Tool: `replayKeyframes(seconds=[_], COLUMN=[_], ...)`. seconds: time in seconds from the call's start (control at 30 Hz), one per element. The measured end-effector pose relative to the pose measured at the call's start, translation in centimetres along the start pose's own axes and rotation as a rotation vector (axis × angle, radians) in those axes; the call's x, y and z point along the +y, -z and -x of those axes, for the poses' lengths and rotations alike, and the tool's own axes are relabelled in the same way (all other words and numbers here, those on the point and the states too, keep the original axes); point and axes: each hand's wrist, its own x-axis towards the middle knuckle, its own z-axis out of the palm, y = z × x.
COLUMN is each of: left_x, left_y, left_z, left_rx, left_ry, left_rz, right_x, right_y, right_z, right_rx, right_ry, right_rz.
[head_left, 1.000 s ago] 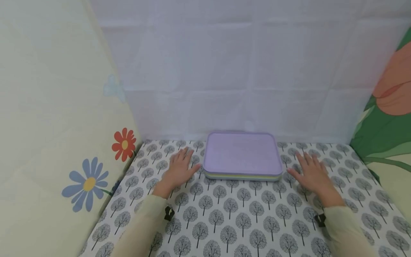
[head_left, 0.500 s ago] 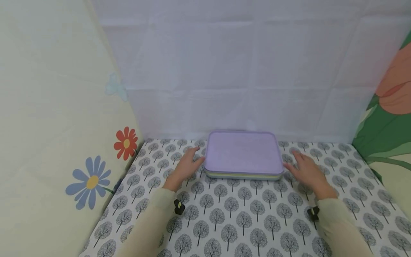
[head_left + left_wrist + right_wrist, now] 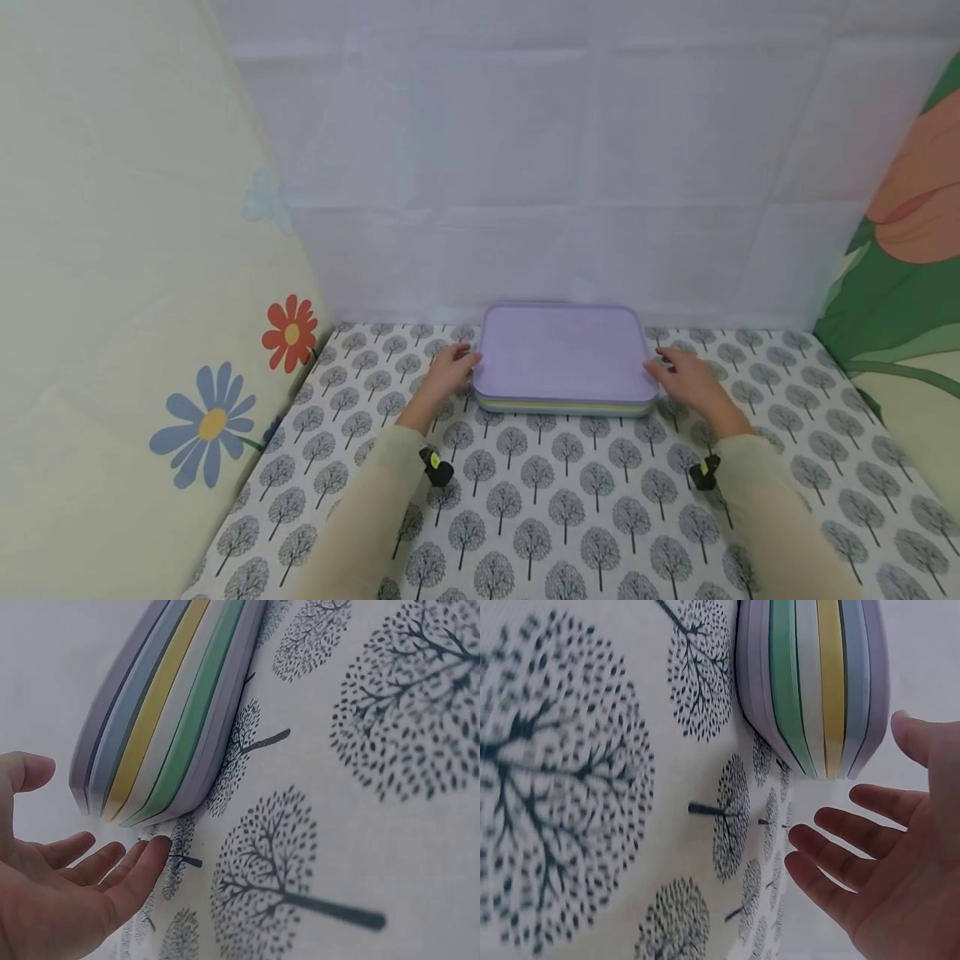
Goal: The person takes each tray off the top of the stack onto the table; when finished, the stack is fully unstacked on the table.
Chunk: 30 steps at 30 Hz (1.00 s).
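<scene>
A stack of several shallow rectangular trays [image 3: 564,352] lies flat at the back middle of the table, the lilac one on top. Its sides show lilac, blue, yellow, white and green layers [image 3: 169,720] in both wrist views. By the left end of the stack is my left hand [image 3: 447,375], its fingers loosely bent and thumb apart from the trays. My right hand [image 3: 690,382] reaches to the right end, thumb near the rim and fingers [image 3: 832,851] slightly bent beside it. Neither hand visibly grips the stack; whether a fingertip touches it, I cannot tell.
A white cloth with grey tree prints [image 3: 536,517] covers the table. White fabric [image 3: 555,158] hangs right behind the trays. Flower-printed cloth walls [image 3: 127,250] stand at the left and right. A small black device [image 3: 437,468] is on each wrist.
Both hands have moved inward from either side to the ends of the stack. Their spread fingers have drawn in and bent a little. The trays have stayed in place.
</scene>
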Motion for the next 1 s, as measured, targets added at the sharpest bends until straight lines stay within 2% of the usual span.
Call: replayKeyframes(seconds=[0.13, 0.23, 0.43, 0.57, 0.7, 0.9, 1.0], left_x=[-0.3, -0.5, -0.7, -0.6, -0.4, -0.5, -0.6], left_y=[-0.1, -0.3, -0.6, -0.7, -0.7, -0.7, -0.8], left_z=[-0.3, -0.2, -0.3, -0.4, -0.4, -0.5, -0.6], left_rx=[-0.020, -0.026, -0.021, -0.050, -0.079, -0.082, -0.084], left_ry=[0.049, 0.072, 0.111, 0.109, 0.100, 0.096, 0.098], left_rz=[0.113, 0.144, 0.149, 0.178, 0.168, 0.158, 0.150], right_x=[-0.3, -0.5, -0.9, -1.5, -1.9, -1.8, -1.9], right_y=[-0.3, -0.5, -0.8, -1.0, -1.0, -0.7, -0.2], right_z=[-0.5, -0.8, -1.3, -1.9, -2.4, -2.3, -2.1], right_rx=[0.007, 0.015, 0.025, 0.057, 0.084, 0.137, 0.160], right_ry=[-0.035, -0.063, -0.131, -0.192, -0.245, -0.239, -0.241], right_rz=[-0.040, -0.065, -0.149, -0.174, -0.172, -0.208, -0.313])
